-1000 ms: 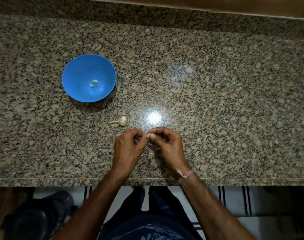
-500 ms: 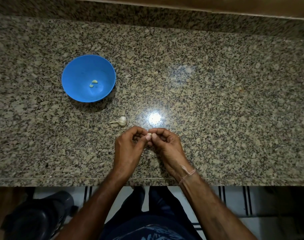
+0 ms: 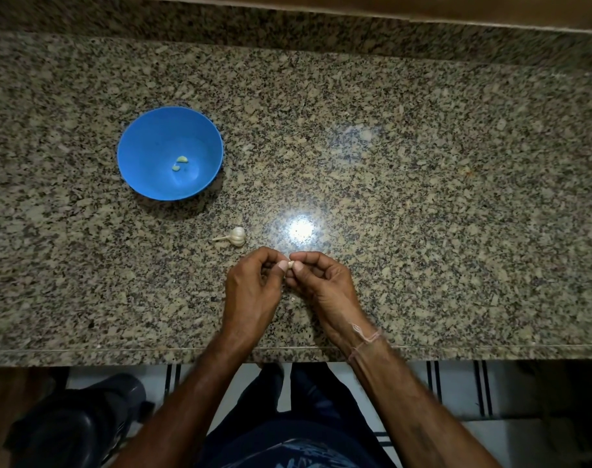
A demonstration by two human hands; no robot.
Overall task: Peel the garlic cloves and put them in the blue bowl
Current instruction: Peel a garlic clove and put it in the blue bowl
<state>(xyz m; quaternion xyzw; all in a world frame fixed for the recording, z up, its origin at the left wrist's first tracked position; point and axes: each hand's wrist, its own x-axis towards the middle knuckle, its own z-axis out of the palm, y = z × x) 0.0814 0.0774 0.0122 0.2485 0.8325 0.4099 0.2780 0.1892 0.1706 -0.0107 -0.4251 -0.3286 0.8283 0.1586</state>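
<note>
two peeled cloves (image 3: 179,163) in one blue bowl (image 3: 146,177), both hands' (image 3: 254,292) (image 3: 325,285) grip pinching one clove (image 3: 291,264).

head view, looking down, countertop (image 3: 423,197) near

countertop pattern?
Speckled granite countertop, beige and grey flecked with black; it shows in the head view.

So the bowl (image 3: 170,153) sits upper left on the counter (image 3: 423,197), two peeled cloves (image 3: 179,163) inside it. The garlic bulb (image 3: 236,236) lies below and right of it, apart. Just lower right of the bulb, both hands (image 3: 254,292) (image 3: 325,285) meet around one clove (image 3: 291,264), near the counter's bottom edge.
</note>
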